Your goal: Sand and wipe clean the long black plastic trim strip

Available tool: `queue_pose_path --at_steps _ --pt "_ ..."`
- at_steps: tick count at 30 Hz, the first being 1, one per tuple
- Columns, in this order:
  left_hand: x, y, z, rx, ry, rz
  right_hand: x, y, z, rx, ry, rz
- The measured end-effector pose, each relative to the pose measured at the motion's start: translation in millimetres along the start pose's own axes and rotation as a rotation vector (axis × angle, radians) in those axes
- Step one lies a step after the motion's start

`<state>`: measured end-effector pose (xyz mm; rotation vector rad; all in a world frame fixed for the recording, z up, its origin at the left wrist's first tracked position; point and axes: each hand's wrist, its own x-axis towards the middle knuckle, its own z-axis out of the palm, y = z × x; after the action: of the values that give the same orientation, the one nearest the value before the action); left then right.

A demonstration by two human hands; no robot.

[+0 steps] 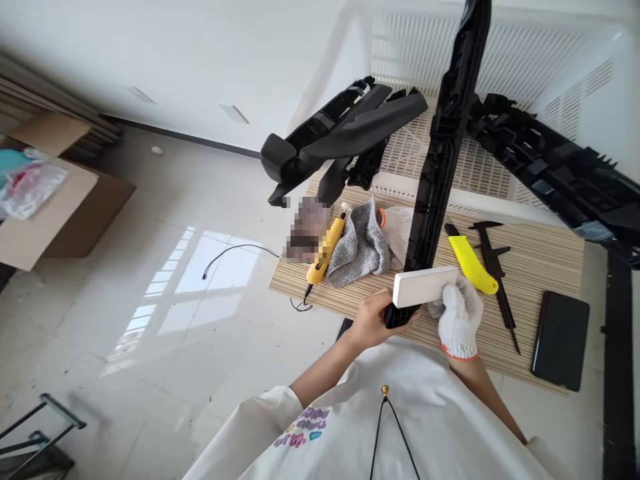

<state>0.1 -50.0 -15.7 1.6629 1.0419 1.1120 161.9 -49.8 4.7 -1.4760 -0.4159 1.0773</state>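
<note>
My bare left hand (371, 323) is closed around the near end of a long black plastic trim piece (434, 183), which stretches away over the table toward the basket. My right hand (460, 317), in a white knitted glove with an orange cuff edge, grips a white rectangular block (423, 287). The block lies across the trim piece just beyond my left hand; whether the two touch I cannot tell. Right of my gloved hand are a yellow utility knife (473, 265) and a black caliper (493, 267). To the left lies a grey cloth (360, 247).
A wood-grain table (550, 260) bears a yellow corded tool (325, 252) and a black phone (560, 340). Behind stands a white slatted basket (575, 43) with several black plastic parts (345, 127) over its edge. A cardboard box (70, 207) and folding stool (45, 427) are at left.
</note>
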Motion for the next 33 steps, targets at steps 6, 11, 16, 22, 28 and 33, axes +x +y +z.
queue_pose_path --at_steps 6,11,16,22,28,33 --pt "-1.5 -1.3 2.0 -0.006 0.001 0.023 -2.8 -1.9 -2.1 0.073 0.017 -0.007" --pt "-1.3 1.2 3.6 0.024 0.013 0.037 -4.9 -3.8 -3.3 0.177 0.060 -0.010" --pt "-0.9 1.0 3.9 0.073 -0.009 -0.018 -3.2 -2.5 -4.4 0.189 0.036 0.039" --pt "-2.8 -1.0 8.2 0.039 0.051 -0.044 0.1 -4.6 -3.9 0.177 0.001 0.046" --pt "-0.8 2.3 10.7 0.046 0.083 0.020 0.3 -3.7 -5.9 0.170 0.004 0.090" --pt "3.5 6.3 8.7 0.039 0.052 0.075 1.0 -2.5 -6.7 0.086 -0.110 0.153"
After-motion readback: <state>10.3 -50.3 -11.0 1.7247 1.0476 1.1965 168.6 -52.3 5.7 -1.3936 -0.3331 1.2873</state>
